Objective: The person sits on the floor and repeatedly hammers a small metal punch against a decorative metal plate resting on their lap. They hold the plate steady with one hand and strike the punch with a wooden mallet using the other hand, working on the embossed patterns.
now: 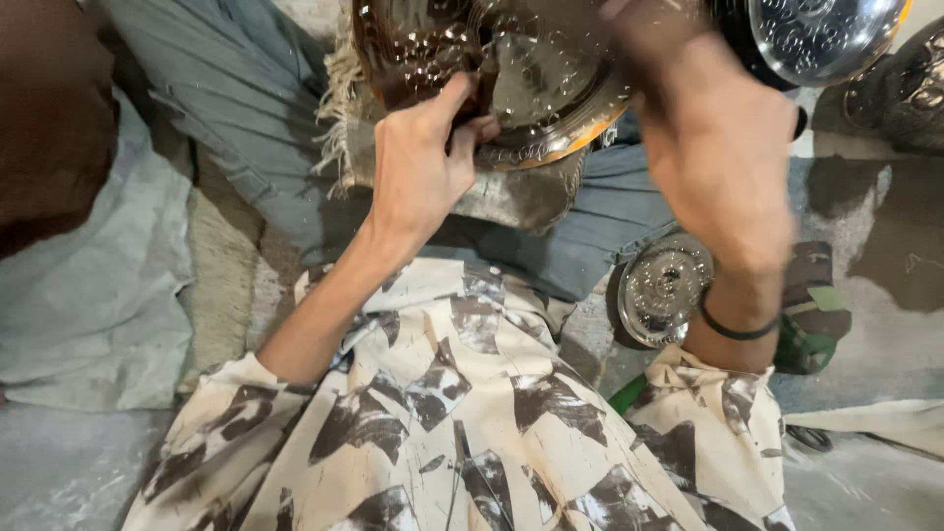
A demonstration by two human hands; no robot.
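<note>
head | left hand (423,157) grips embossed plate (536,84) | right hand (718,147) blurred, grip unclear | small disc (664,287) beside

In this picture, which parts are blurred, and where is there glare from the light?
In the head view, the right hand is smeared by motion blur, while the left hand on the embossed metal plate is sharp; bright glare lies on that plate and on the shiny plate at the top right; the small disc by the wrist also glints; the upper left corner is dark.
</note>
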